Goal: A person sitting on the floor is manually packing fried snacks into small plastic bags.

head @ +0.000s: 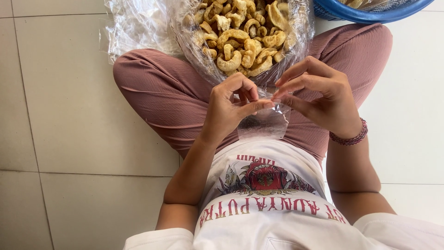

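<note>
I sit cross-legged on a tiled floor and look down at my lap. My left hand (231, 109) and my right hand (319, 95) meet in front of me and both pinch the top edge of a small clear plastic bag (263, 124), which hangs between them over my lap. Its mouth is held at my fingertips; nothing shows inside it. Just beyond my hands lies a large clear plastic bag (194, 51) filled with several curled, golden-brown puffed crackers (243, 37).
A blue plastic basket (370, 14) with more crackers stands at the top right edge. Crumpled clear plastic (134, 28) spreads on the floor at the top left. My knees in pink trousers (152, 88) reach out to both sides over pale floor tiles (60, 115).
</note>
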